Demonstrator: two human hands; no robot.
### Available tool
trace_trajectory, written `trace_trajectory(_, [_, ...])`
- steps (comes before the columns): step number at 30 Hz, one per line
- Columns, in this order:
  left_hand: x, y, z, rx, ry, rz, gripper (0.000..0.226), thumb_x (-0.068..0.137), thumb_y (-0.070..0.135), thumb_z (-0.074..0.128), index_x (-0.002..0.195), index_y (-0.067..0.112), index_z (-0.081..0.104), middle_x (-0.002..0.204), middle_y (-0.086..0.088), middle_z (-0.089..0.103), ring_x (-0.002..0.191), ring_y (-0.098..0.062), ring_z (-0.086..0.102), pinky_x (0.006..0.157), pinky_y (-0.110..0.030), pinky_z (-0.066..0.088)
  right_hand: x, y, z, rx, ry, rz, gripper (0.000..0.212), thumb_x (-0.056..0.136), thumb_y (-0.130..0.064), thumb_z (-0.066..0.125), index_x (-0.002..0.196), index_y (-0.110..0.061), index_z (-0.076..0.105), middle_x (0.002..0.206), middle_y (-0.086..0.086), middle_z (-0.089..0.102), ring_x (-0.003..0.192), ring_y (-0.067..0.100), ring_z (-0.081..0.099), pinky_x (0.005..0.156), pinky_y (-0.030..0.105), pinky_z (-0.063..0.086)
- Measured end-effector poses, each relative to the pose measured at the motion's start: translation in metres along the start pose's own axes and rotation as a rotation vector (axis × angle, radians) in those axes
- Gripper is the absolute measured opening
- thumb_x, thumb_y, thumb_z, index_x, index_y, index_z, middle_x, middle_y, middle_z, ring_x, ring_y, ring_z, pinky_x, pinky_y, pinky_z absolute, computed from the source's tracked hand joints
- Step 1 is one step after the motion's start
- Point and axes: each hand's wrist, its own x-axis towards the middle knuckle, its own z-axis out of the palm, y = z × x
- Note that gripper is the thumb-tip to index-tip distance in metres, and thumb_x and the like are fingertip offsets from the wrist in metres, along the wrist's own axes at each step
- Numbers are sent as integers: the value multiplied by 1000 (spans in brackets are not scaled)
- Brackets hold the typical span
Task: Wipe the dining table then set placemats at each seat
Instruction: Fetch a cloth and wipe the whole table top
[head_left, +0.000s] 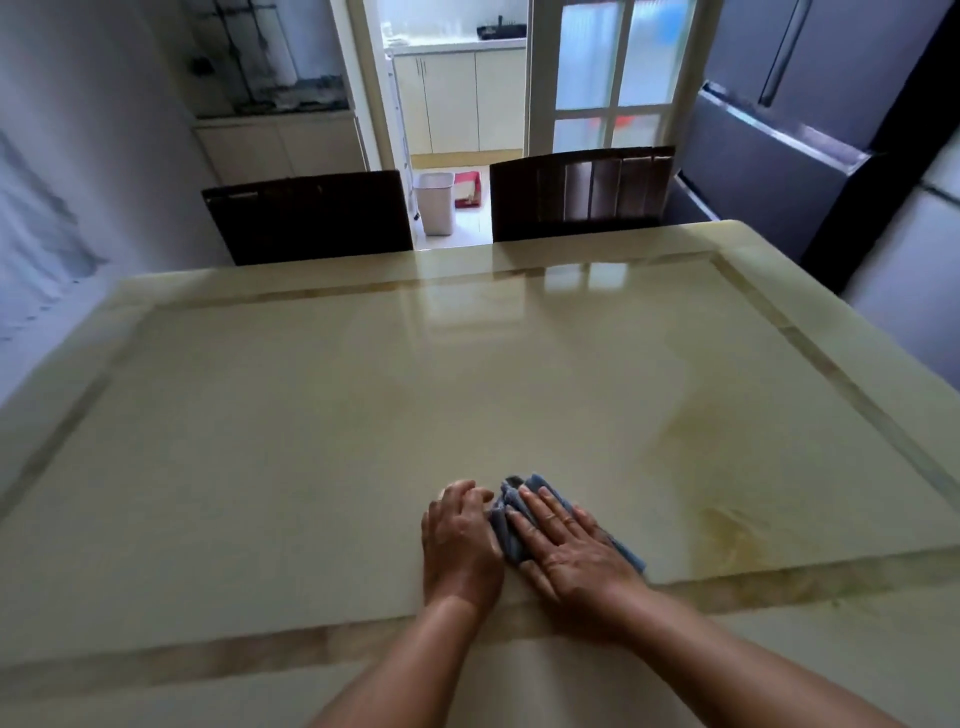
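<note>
A glossy cream dining table (311, 441) with a brown inlaid border fills the view. A crumpled blue cloth (511, 501) lies on it near the front edge. My right hand (566, 551) lies flat on top of the cloth, fingers stretched out, pressing it onto the table. My left hand (460, 545) rests beside it with fingers curled, gripping the cloth's left edge. No placemats are in view.
Two dark wooden chairs (311, 215) (579, 192) stand at the table's far side. Behind them an open doorway shows a white bin (435, 202) and a red object on the kitchen floor. A dark grey cabinet (769, 171) stands at the right.
</note>
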Motion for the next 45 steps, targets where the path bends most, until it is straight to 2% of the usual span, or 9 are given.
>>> trace_trajectory(4, [-43,-6,1,-46,-17,-6,36,89,17,37,118,18,57,138,-3,48,129,-19,39,109,-27,23,-30,-4,3,29,-12,21,62,97,-48,18,137,-33,-27,145,-15,-36,134,9,-35,110,28,-18])
trace_trajectory(10, [-46,-7,0,-85,25,-22,39,85,21,34,110,13,63,131,-7,55,125,-25,45,107,-34,28,-37,-13,0,24,23,55,60,99,-46,21,148,-34,-10,151,-15,-25,131,2,-30,111,28,-15])
trace_trajectory(17, [-48,-3,3,-45,45,-22,45,81,28,31,107,12,63,129,-9,56,122,-27,47,104,-34,28,-36,-11,8,32,64,62,58,98,-48,20,148,-35,-6,156,-12,-18,131,-1,-28,109,25,-15])
trace_trajectory(23, [-49,-5,6,-20,53,-17,35,86,23,38,107,11,63,128,-10,56,123,-28,46,106,-37,29,-38,-8,12,12,99,35,57,98,-48,18,148,-34,-6,155,-13,-17,136,3,-26,111,28,-16])
trace_trajectory(29, [-50,-1,4,-12,94,-10,36,83,25,38,101,9,65,120,-13,61,116,-31,52,103,-37,36,-24,27,-1,14,95,-101,55,98,-48,18,148,-38,-1,156,-16,-12,137,1,-20,113,29,-12])
trace_trajectory(33, [-51,3,5,8,120,-30,21,87,13,49,98,7,66,117,-15,63,114,-33,55,102,-38,39,-3,79,-24,30,101,-82,55,97,-51,15,148,-38,1,157,-15,-9,143,5,-12,115,31,-7])
trace_trajectory(36, [-52,1,4,34,139,-19,17,87,8,54,97,7,67,116,-15,63,112,-33,56,101,-37,40,7,125,-38,40,108,27,55,97,-50,17,149,-37,1,158,-14,-10,144,6,-11,116,34,-3])
trace_trajectory(41, [-54,3,10,61,160,-35,25,84,17,47,96,7,68,113,-15,65,110,-33,58,101,-38,42,5,205,-63,103,176,336,54,99,-43,21,150,-30,8,160,-4,-4,146,15,-6,117,41,-1])
trace_trajectory(45, [-53,8,11,76,162,-51,25,85,17,48,96,8,68,113,-14,66,111,-33,59,101,-41,44,10,185,-63,170,198,443,56,100,-37,22,151,-25,1,159,-2,-12,146,16,-12,118,40,-4])
